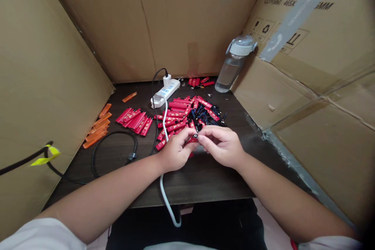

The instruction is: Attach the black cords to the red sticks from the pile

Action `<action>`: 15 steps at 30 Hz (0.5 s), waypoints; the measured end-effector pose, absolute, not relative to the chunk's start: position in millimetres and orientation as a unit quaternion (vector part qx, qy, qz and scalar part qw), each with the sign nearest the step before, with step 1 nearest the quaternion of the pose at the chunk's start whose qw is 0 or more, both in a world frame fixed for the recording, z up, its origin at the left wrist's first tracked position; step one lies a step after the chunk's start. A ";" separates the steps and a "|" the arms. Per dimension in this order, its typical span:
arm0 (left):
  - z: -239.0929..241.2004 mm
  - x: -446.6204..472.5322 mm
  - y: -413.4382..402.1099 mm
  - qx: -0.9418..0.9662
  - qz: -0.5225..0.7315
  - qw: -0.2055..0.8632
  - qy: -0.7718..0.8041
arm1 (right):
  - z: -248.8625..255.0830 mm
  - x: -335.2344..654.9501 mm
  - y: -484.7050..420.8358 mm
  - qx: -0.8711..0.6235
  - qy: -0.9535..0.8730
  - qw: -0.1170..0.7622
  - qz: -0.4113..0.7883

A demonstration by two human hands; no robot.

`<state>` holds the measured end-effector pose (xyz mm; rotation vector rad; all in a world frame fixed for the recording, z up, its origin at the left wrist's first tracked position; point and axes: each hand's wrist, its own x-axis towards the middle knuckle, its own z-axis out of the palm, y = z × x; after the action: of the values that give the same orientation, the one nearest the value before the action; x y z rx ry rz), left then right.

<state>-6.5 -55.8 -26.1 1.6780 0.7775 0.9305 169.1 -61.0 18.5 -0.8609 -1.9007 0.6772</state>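
Observation:
My left hand (178, 149) is closed around a small red case (192, 140), its dark, roundish open end turned up toward me. Fingertips of my right hand (222, 144) pinch together right at that end. Whatever small part they may hold is too hidden to name. Just beyond both hands lies a loose pile of flat red cases with gold print (175, 114). Thin black and dark blue parts (202, 114) are heaped against the pile's right side.
More red cases (136, 120) lie in rows at the left, near orange translucent strips (99, 129). A white power strip (166, 93) with a plugged-in charger stands behind. Black cable (93, 156) and white cable (165, 191) cross the table. A water bottle (231, 68) leans against cardboard walls (187, 19).

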 end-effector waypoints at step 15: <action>-20.0 -4.6 -56.9 0.658 0.401 0.551 0.322 | 18.9 169.1 -62.7 -0.366 -0.728 0.456 0.359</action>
<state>-4.6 -56.9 -20.0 1.5561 0.7615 0.9477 169.1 -62.7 18.9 -0.9016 -1.7946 0.8840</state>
